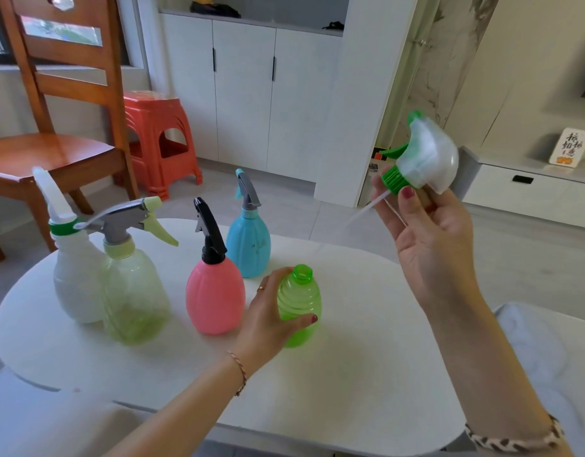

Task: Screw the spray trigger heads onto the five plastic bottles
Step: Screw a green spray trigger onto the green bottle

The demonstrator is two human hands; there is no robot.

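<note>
My left hand [266,319] grips a small green bottle [301,300] that stands upright on the white table [367,374], its neck open with no head on it. High at the right, my right hand [426,232] holds a white spray trigger head [423,156] with a green collar and a thin dip tube pointing left, well above and to the right of the bottle. To the left stand a pink bottle [215,291] with a black head, a blue bottle [248,242] with a grey head, a pale green bottle [132,291] and a white bottle [75,275], each with a head on.
A wooden chair [53,143] and a red plastic stool [159,140] stand behind the table at the left. White cabinets [245,94] line the back wall. A low white unit with a small sign [570,148] sits at the far right.
</note>
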